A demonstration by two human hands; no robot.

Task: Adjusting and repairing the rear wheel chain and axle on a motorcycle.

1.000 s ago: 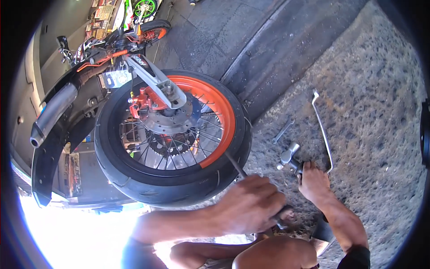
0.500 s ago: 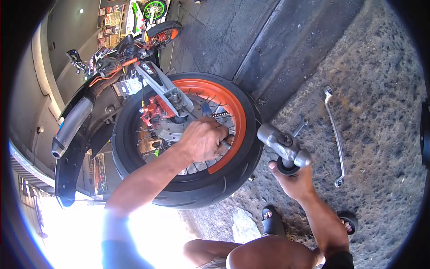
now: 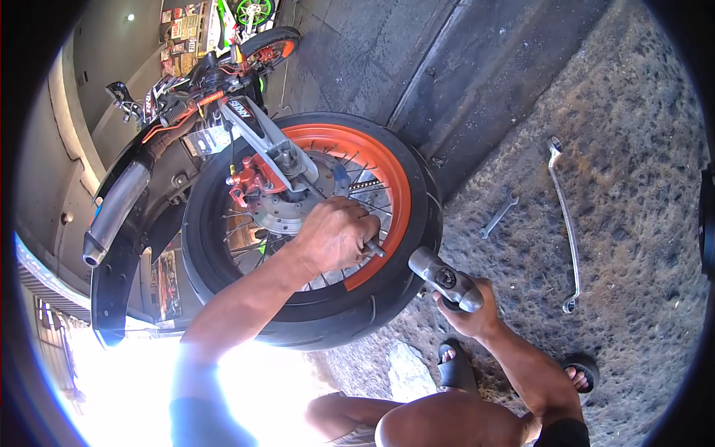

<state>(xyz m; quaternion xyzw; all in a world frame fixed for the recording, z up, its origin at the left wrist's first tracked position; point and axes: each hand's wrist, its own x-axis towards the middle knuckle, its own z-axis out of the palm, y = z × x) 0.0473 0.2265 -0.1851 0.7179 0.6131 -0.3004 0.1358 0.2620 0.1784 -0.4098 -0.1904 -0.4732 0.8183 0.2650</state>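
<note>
My left hand is closed around a thin metal rod in front of the orange-rimmed motorcycle wheel. One end of the rod sticks out beside my fingers; its other end points at the axle area near the grey swingarm. A brake disc and a red brake caliper sit around the hub. Right of the tyre, my right hand grips a ball-peen hammer, its head aimed toward the rod's exposed end but apart from it. My fingers mostly hide the hammer's handle.
On the rough ground to the right lie a long ring spanner and a small spanner. A silver exhaust juts out at the left. Another motorcycle wheel stands behind. My sandalled foot is below the tyre.
My right hand has brought the hammer left, closer to the rod and the tyre. My left hand keeps its hold on the rod, nearly still. The view has shifted slightly.
</note>
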